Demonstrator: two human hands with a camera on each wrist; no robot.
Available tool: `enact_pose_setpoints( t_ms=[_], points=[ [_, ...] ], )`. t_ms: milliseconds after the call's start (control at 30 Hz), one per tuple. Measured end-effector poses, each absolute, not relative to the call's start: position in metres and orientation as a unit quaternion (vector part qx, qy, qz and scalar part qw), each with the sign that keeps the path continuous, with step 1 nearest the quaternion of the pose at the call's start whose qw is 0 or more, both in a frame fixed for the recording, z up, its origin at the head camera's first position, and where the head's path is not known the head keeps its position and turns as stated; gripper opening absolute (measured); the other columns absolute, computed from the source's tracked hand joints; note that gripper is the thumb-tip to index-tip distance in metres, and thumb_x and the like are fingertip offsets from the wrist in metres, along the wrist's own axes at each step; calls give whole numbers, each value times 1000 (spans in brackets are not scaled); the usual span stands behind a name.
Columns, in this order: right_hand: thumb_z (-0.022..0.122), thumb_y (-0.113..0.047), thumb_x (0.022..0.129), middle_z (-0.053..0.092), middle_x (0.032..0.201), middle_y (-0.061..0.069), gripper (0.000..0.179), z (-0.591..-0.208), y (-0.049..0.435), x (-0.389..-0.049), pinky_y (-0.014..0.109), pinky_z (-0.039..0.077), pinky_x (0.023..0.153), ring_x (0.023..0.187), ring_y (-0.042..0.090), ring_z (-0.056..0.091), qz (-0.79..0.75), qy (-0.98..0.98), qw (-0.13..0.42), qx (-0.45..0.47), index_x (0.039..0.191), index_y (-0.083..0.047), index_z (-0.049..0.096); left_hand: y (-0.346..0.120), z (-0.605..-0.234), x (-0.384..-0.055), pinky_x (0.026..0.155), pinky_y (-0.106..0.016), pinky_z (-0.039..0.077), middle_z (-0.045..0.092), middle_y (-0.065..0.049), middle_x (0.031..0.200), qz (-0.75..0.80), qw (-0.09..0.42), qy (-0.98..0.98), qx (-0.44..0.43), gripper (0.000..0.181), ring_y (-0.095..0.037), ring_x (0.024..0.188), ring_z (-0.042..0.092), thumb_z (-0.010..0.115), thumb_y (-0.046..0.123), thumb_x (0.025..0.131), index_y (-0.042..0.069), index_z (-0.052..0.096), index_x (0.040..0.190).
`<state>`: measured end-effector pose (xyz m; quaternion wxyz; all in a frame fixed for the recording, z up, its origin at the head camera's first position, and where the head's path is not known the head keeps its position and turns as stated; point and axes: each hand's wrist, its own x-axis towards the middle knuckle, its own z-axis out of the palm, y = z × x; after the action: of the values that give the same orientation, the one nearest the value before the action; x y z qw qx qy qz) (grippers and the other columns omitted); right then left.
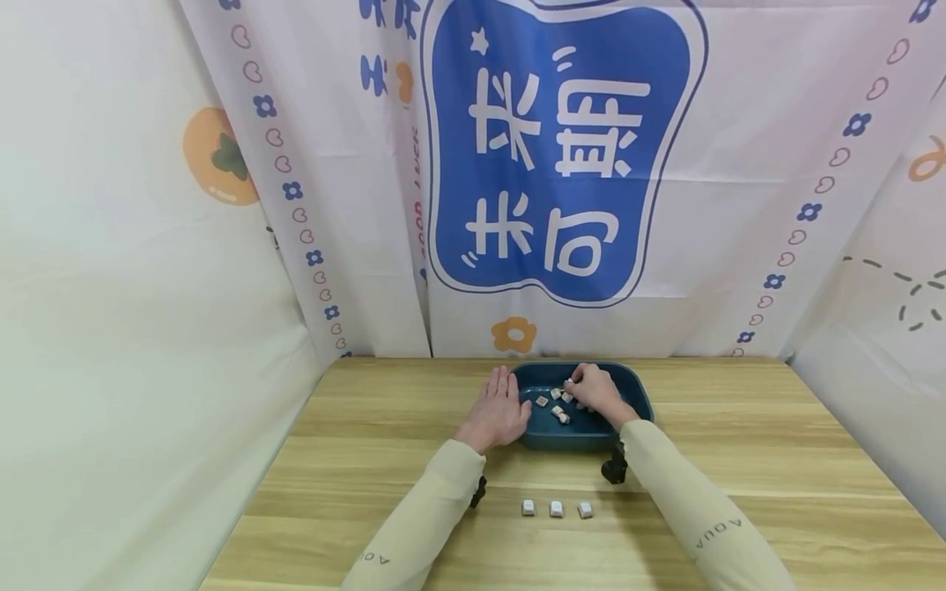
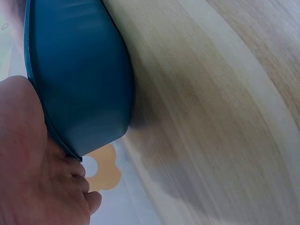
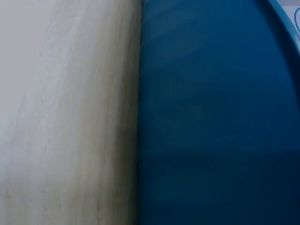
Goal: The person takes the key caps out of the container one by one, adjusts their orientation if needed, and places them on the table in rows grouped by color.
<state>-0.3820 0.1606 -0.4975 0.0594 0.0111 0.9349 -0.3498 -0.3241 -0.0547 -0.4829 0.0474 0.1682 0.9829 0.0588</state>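
Note:
A dark blue tray (image 1: 576, 442) stands near the table's back edge with several small keycaps (image 1: 542, 401) scattered inside. Over the tray, my right hand (image 1: 600, 394) pinches a white keycap (image 1: 568, 383) between thumb and fingertips. My left hand (image 1: 498, 414) lies along the tray's left end with straight fingers, thumb at the rim. The left wrist view shows this hand (image 2: 33, 159) against the upper edge of the tray wall (image 2: 84, 79). Only the tray's outer wall (image 3: 211, 112) and the tabletop show in the right wrist view; the right hand is hidden there.
In front of the tray, three white keycaps, a left one (image 1: 528, 508), a middle one (image 1: 556, 509) and a right one (image 1: 585, 510), sit in a row on the wooden table (image 1: 355, 492). A printed cloth (image 1: 739, 205) hangs behind the table.

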Motion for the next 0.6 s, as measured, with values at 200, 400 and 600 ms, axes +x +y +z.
enact_pose_setpoints(
  t_ms=[200, 400, 600],
  points=[
    [63, -19, 93, 70, 82, 10, 18, -495, 162, -380, 28, 54, 52, 60, 15, 67, -377, 925, 48, 0, 101, -3, 60, -54, -483, -324, 125, -43, 13, 4, -17, 166, 58, 46, 983, 168, 67, -30, 154, 2, 24, 43, 106, 1, 13, 157],
    [63, -15, 92, 71, 83, 11, 16, -495, 165, -377, 28, 54, 52, 60, 15, 68, -388, 920, 42, -19, 100, -3, 58, -55, -483, -324, 125, -43, 14, 6, -18, 165, 52, 43, 983, 171, 67, -30, 154, 3, 22, 43, 106, 0, 13, 157],
    [64, -12, 90, 70, 91, 13, 16, -488, 167, -369, 28, 54, 52, 61, 16, 68, -398, 915, 33, -46, 100, -3, 57, -55, -482, -323, 125, -43, 15, 5, -18, 165, 59, 42, 983, 171, 67, -31, 154, 4, 23, 43, 106, 0, 14, 157]
  ],
)
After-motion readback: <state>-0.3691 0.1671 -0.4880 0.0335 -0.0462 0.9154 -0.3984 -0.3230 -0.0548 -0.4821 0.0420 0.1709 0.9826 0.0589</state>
